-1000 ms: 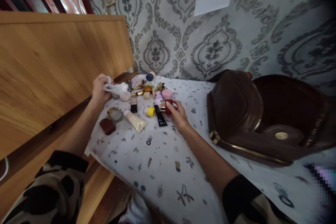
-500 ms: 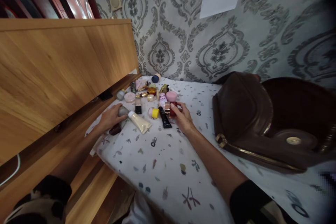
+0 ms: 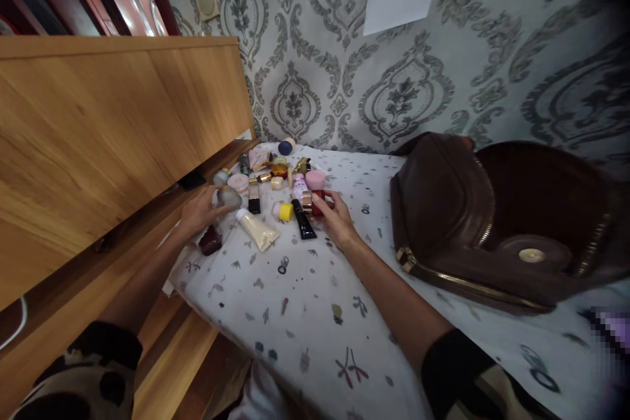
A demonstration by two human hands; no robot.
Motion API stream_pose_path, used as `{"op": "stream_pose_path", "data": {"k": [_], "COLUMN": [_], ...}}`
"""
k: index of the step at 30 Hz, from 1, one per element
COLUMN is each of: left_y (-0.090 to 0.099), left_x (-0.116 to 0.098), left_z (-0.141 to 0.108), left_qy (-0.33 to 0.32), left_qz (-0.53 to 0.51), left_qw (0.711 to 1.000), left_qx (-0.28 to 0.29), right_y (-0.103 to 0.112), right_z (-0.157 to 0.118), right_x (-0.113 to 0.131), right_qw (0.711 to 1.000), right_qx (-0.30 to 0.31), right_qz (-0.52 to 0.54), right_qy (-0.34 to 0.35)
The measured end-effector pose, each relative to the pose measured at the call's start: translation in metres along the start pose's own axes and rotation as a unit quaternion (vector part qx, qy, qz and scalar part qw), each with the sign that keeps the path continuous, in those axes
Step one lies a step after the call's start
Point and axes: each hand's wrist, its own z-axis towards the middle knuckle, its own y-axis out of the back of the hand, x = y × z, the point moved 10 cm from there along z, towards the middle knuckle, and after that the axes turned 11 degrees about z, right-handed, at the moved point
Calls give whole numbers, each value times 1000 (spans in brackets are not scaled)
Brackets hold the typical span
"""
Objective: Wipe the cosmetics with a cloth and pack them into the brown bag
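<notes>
My left hand (image 3: pixel 199 211) is closed on the side of a rounded, greyish see-through bottle (image 3: pixel 230 198) at the left of a group of cosmetics. Just below that hand lies a dark red, ridged object (image 3: pixel 210 240). My right hand (image 3: pixel 336 218) grips a deep red bottle with a shiny rose-gold cap (image 3: pixel 307 202), which lies sideways and points left. Beside its cap a black tube (image 3: pixel 303 222) rests on the cloth. Between my hands are a cream-coloured squeeze tube (image 3: pixel 258 230) and a small jar with a yellow lid (image 3: pixel 283 211).
Several more cosmetics, among them a pink round jar (image 3: pixel 315 178) and a pale pink compact (image 3: pixel 238 183), lie toward the wall. A brown leather bag (image 3: pixel 443 210) stands open on the right. A wooden panel (image 3: pixel 123 125) borders the patterned sheet (image 3: pixel 290 315) on the left.
My left hand has shifted slightly and the greyish bottle in it has lifted or tilted, uncovering more of the dark red object. My right hand keeps its hold on the red bottle.
</notes>
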Motion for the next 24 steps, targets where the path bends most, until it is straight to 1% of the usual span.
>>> {"op": "stream_pose_path", "data": {"k": [2, 4, 6, 8, 11, 14, 19, 22, 24], "left_y": [6, 5, -2, -13, -24, -26, -24, -16, -7], "left_x": [8, 15, 19, 20, 13, -7, -56, -88, -104], "left_z": [-21, -42, -55, -56, -37, -11, 28, 56, 72], "left_qy": [24, 49, 59, 57, 49, 49, 55, 43, 29], "left_qz": [-9, -15, -37, -78, -140, -171, -196, -217, -233], "left_qw": [999, 998, 997, 995, 989, 983, 971, 963, 957], "left_qx": [-34, -48, -41, -20, -10, -45, -122, -156, -170], "right_y": [0, -1, -1, -2, -3, -3, -3, 5, 11], "right_z": [0, 0, 0, 0, 0, -1, 0, 1, 2], "right_x": [0, 0, 0, 1, 2, 2, 2, 4, 4], "right_qw": [1000, 1000, 1000, 1000, 1000, 1000, 1000, 998, 995], "right_qx": [3, 5, 7, 8, 10, 7, 2, -30, -57], "right_qz": [1, 4, 8, 8, 7, 6, 16, 48, 85], "right_qy": [2, 4, 5, 5, 5, 6, 7, 13, 9]}}
